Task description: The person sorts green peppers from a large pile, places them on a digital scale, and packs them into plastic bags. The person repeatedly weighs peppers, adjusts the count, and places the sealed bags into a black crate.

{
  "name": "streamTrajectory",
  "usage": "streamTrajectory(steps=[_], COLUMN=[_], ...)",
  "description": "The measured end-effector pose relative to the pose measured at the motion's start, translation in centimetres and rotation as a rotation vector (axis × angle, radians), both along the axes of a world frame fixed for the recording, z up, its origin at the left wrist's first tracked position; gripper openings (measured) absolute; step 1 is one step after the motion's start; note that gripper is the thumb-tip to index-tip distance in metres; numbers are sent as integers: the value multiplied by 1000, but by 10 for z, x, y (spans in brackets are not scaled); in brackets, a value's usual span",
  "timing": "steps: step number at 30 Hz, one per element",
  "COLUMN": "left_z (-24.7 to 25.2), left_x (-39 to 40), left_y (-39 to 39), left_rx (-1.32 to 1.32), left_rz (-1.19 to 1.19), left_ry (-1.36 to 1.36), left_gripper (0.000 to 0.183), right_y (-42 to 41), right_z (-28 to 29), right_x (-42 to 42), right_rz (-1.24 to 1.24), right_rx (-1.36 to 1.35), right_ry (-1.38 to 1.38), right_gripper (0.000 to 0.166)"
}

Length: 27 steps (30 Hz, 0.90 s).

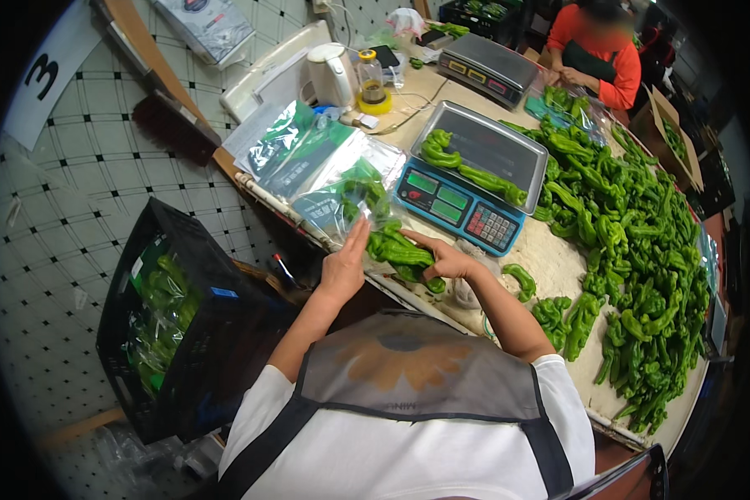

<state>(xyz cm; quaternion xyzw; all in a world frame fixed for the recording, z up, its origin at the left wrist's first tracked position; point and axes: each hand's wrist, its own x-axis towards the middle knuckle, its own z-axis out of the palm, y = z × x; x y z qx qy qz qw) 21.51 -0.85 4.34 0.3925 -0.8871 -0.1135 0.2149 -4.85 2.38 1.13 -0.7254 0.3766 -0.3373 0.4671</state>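
My right hand (448, 259) grips a bunch of green peppers (400, 250) at the mouth of a clear plastic bag (357, 194) that has peppers inside. My left hand (346, 265), fingers extended, is at the bag's near edge; its fingertips touch the film, and whether they pinch it I cannot tell. Printed plastic bags (306, 150) lie beyond it. To the right of the bag, a blue digital scale (456, 203) carries several peppers (490, 182) on its metal tray (497, 137). A large heap of green peppers (637, 250) covers the table's right side.
A black crate (187, 269) with bagged peppers stands at the lower left, near a brush (174, 128). A kettle (330, 75), a glass jar (370, 78) and a second scale (487, 65) are at the table's far side. Another person (594, 53) handles a bag there.
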Motion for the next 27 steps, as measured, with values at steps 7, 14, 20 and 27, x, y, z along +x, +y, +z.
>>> streamTrajectory(steps=[7, 14, 20, 27], left_z=[1, 2, 23, 5], left_x=[-17, -9, -19, -31], left_y=[0, 4, 11, 15], left_rx=[17, -60, -19, 113], left_rz=[61, -68, -107, -84], left_ry=[-91, -77, 47, 133], left_gripper=[88, 88, 85, 88], right_y=[15, -18, -77, -132], right_z=[13, -35, -35, -68], right_x=[31, 38, 87, 122], right_rz=[4, -254, -330, -580], right_rx=[-158, 92, 115, -30], right_ry=[601, 101, 200, 493], right_gripper=[106, 104, 103, 100])
